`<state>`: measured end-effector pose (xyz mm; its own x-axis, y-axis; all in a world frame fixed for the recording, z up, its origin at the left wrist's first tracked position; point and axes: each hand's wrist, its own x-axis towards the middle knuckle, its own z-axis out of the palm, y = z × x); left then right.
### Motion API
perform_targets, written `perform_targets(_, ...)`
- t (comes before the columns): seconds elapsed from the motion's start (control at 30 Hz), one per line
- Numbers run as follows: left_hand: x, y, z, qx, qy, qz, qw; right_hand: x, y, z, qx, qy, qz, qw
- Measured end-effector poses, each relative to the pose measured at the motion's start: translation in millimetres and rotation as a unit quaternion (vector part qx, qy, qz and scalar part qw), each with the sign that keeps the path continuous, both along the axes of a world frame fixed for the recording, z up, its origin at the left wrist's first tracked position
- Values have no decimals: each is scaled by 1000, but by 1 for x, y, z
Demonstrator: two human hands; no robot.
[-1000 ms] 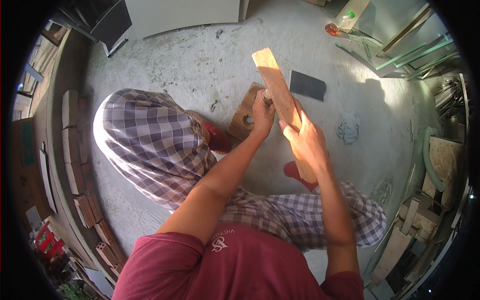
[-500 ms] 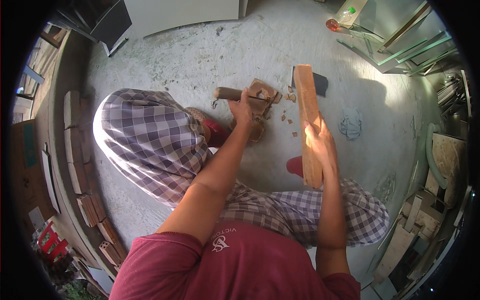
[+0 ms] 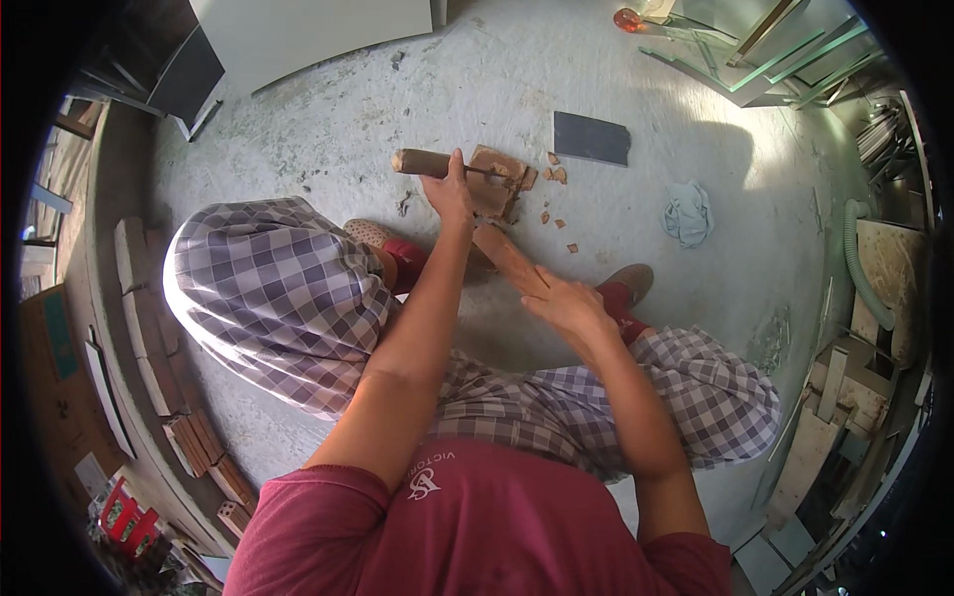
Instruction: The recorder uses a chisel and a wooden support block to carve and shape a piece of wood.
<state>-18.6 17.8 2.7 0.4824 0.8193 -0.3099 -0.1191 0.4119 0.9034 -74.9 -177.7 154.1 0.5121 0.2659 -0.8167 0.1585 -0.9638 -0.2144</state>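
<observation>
My left hand (image 3: 449, 191) is closed around a chisel-like tool (image 3: 422, 162) with a thick wooden handle and a thin dark shaft. Its handle points left, and the shaft reaches over a broken brown slab (image 3: 494, 199) on the floor. The slab has a rough, chipped hollow near the shaft's end. My right hand (image 3: 571, 306) grips a long wooden block (image 3: 509, 256), slanted toward the slab's near side; the palm covers its near end. Small brown chips (image 3: 559, 176) lie scattered right of the slab.
A dark rectangular plate (image 3: 591, 137) lies beyond the chips, and a crumpled pale cloth (image 3: 687, 214) to the right. My shod feet (image 3: 628, 284) flank the work. Bricks (image 3: 149, 328) line the left wall; glass panes (image 3: 785, 65) lean at far right.
The wooden block has swung down and left, from upright at the right to beside the slab. My left hand keeps its grip on the tool. The view has shifted slightly.
</observation>
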Motion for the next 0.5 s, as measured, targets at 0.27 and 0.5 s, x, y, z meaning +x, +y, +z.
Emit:
perform_targets(0.27, 9, -6, 32, 144, 35, -89, 985, 2, -1, 0, -27, 12, -3, 1000)
perform_targets(0.5, 5, -12, 29, 205, 80, -164, 962, 2, -4, -5, -26, 12, -7, 1000)
